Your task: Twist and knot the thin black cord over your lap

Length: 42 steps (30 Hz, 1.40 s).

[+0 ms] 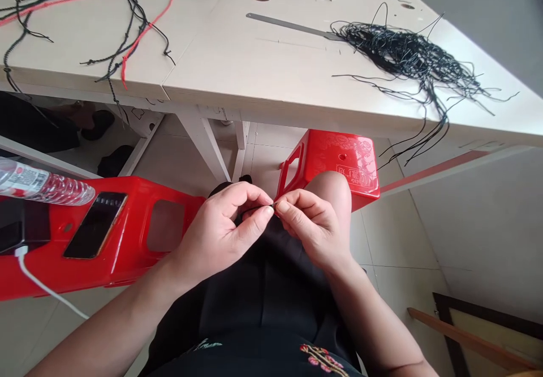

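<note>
Over my lap, my left hand (223, 227) and my right hand (311, 224) meet fingertip to fingertip. Both pinch a thin black cord (274, 203), of which only a short bit shows between the thumbs and forefingers. My black skirt (263, 292) lies below the hands. A heap of loose black cords (407, 55) lies on the white table (237, 66) ahead at the right, some strands hanging over its edge. Braided black and red cords (127, 32) lie on the table at the left.
A red plastic stool (339, 159) stands under the table by my right knee. Another red stool (136, 235) at my left carries a phone (95, 224), a water bottle (42, 185) and a white cable (42, 286). A metal ruler (288, 25) lies on the table.
</note>
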{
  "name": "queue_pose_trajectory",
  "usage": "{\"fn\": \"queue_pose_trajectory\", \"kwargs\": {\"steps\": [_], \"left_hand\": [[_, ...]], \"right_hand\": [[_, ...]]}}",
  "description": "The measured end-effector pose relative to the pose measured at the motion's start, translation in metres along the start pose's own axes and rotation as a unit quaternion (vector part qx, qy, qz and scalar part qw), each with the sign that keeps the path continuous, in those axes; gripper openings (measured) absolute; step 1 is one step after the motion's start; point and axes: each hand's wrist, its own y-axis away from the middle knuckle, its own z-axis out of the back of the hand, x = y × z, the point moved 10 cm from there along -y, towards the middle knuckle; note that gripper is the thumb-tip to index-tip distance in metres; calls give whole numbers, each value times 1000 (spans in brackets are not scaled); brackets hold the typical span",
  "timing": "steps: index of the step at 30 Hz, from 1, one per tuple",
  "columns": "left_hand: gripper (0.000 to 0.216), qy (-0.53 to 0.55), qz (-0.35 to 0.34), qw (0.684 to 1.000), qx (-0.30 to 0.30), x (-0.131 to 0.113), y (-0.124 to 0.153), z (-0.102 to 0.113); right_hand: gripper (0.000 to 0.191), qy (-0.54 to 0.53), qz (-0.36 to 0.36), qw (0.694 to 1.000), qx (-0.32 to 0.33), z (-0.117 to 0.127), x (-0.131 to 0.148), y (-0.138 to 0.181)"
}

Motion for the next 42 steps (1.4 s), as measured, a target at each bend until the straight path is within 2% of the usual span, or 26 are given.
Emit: {"fn": "queue_pose_trajectory", "kwargs": {"steps": [3, 6, 11, 17, 22, 28, 35, 39, 42], "left_hand": [[15, 26, -20, 999, 7, -3, -1, -4], [8, 18, -35, 999, 7, -5, -3, -6], [11, -1, -32, 999, -23, -5, -4, -1], [7, 54, 41, 998, 5, 11, -3, -4], [8, 30, 75, 997, 2, 20, -2, -3], [11, -36, 57, 998, -3, 13, -1, -2], [14, -73, 37, 997, -4, 6, -4, -2], [12, -87, 18, 996, -11, 4, -5, -2], [10, -70, 3, 998, -9, 4, -5, -3]], "right_hand": [[21, -1, 9, 1000, 0, 1, 2, 0], [20, 18, 20, 1000, 1, 2, 5, 0], [17, 88, 56, 994, -18, 3, 13, 2], [18, 67, 43, 996, -31, 7, 9, 1], [12, 38, 24, 999, -19, 7, 5, 0], [9, 56, 39, 997, -20, 5, 8, -1], [13, 84, 38, 994, -52, 10, 6, -1], [15, 62, 17, 996, -61, 13, 0, -2], [18, 11, -7, 999, -43, 12, -8, -4]]}}
